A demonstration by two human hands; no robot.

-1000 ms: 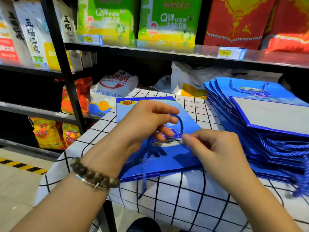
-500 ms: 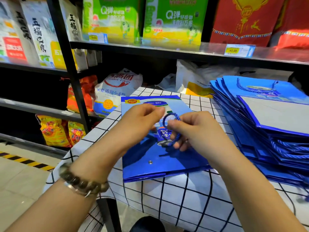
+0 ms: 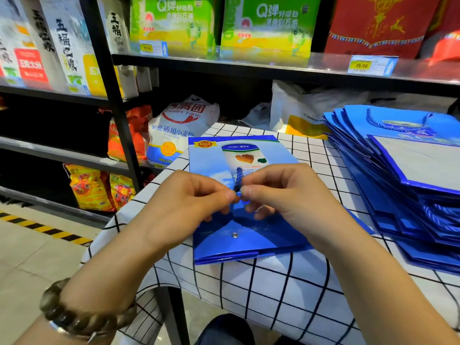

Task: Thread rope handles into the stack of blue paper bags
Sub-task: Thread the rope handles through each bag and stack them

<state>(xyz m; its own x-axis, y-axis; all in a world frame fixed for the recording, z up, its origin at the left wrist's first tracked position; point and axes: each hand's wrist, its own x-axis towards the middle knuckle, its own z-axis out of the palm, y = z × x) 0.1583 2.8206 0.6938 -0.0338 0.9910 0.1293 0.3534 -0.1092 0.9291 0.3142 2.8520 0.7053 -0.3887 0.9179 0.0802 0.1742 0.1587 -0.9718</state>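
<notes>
A flat blue paper bag [image 3: 219, 155] lies on the checked tablecloth [image 3: 273, 290] in front of me, a metal eyelet [image 3: 234, 235] showing near its close edge. Above it, my left hand [image 3: 191, 197] and my right hand [image 3: 281, 192] meet fingertip to fingertip and pinch a short blue rope handle [image 3: 238, 179] between them. The rope sticks up from between the thumbs; its other end is hidden by my fingers. A fanned stack of blue bags [image 3: 398, 170] with rope handles lies at the right.
Black shop shelving [image 3: 109, 95] with rice and flour sacks stands behind and to the left. A white flour sack [image 3: 181, 125] sits just past the table's far left edge. The table's near edge drops to a tiled floor [image 3: 37, 257].
The rope loop has been drawn tighter between my hands, and both hands now pinch it together at the fingertips. A second ago my hands were apart, with a long rope tail hanging down.
</notes>
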